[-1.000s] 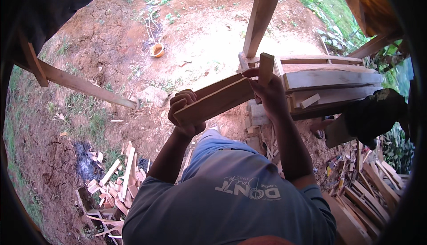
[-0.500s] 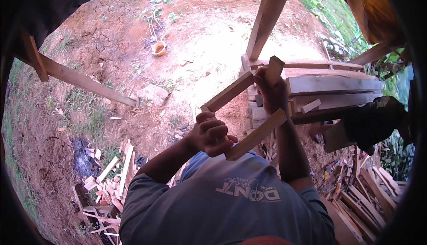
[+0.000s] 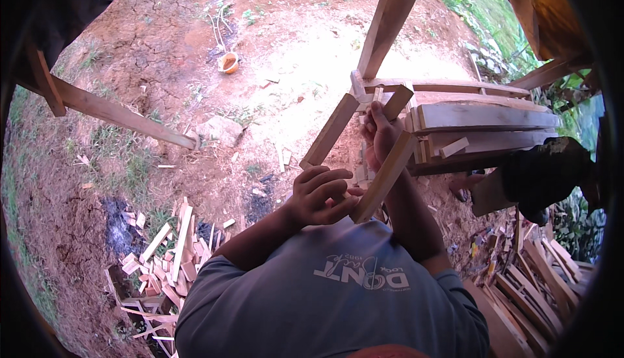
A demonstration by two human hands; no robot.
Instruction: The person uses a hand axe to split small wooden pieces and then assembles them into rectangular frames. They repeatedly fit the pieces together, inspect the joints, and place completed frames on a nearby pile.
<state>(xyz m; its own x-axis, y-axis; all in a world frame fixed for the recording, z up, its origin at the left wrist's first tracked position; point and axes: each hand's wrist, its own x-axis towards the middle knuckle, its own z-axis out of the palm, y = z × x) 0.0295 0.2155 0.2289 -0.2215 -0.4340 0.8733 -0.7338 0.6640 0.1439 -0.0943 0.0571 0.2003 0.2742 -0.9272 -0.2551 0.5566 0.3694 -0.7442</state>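
Above my chest I hold a small wooden frame [image 3: 330, 130] of pale strips, tilted in the air. My left hand [image 3: 322, 192] is closed round its lower end, between the two long side strips; its fingers hide most of the part they hold. At the far end my right hand [image 3: 382, 137] is closed on the frame, its thumb pointing up beside a short end piece. One long strip passes in front of my right wrist.
A workbench [image 3: 484, 120] stacked with planks stands at the right, beside a timber post [image 3: 393, 23]. Another person [image 3: 520, 182] is next to it. Wood offcuts [image 3: 169, 260] lie at lower left, longer boards [image 3: 530, 286] at lower right. A bowl [image 3: 228, 63] sits on the dirt.
The frame has turned so its long strips stand steeper. My right hand has shifted left and a little nearer; my left hand has moved slightly right. Both keep their hold.
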